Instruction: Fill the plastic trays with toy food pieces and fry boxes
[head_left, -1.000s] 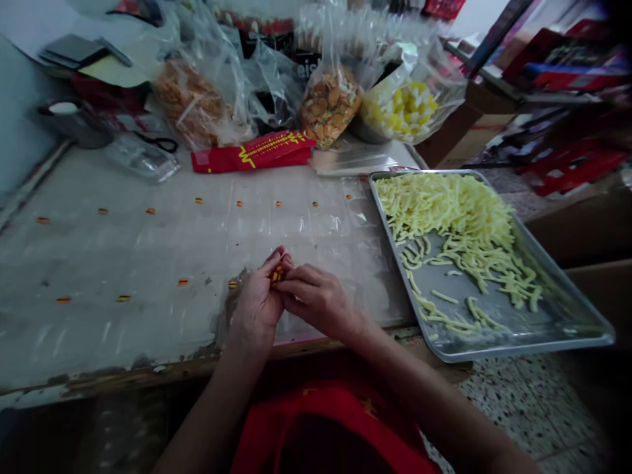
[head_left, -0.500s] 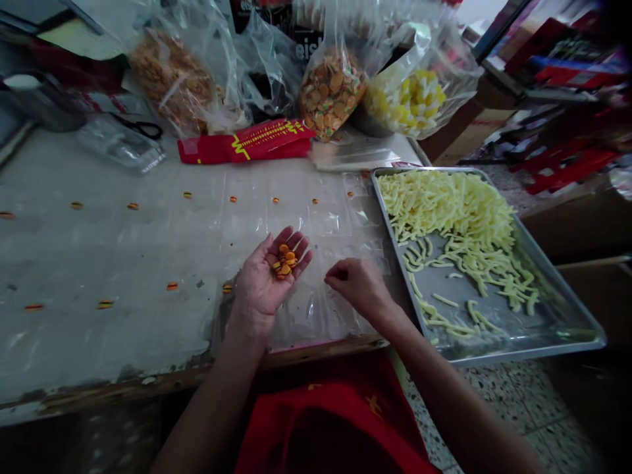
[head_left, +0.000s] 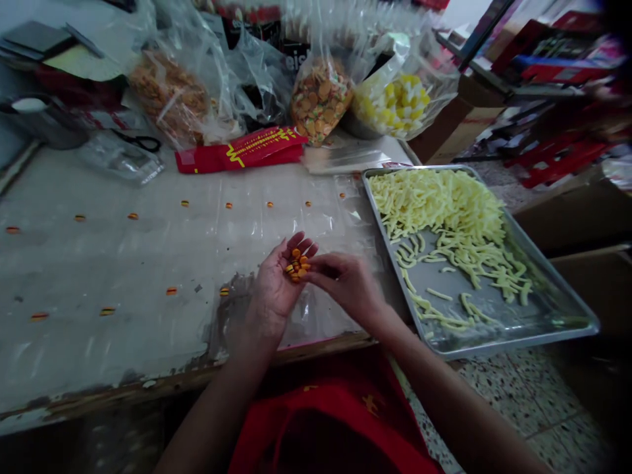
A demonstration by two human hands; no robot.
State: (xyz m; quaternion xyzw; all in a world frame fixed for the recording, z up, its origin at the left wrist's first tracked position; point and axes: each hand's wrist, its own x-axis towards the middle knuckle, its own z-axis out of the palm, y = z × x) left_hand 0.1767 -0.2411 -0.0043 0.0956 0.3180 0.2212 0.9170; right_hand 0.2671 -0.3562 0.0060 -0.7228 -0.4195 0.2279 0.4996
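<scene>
- Your open left hand cups small orange burger-shaped pieces.
- Your right hand looks mid-pick; can't tell if it's gripping one.
- Next probably needs a gentle pinch.

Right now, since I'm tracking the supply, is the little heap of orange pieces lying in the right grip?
No: the orange pieces lie in the upturned left grip, with the right grip at their edge.
</scene>
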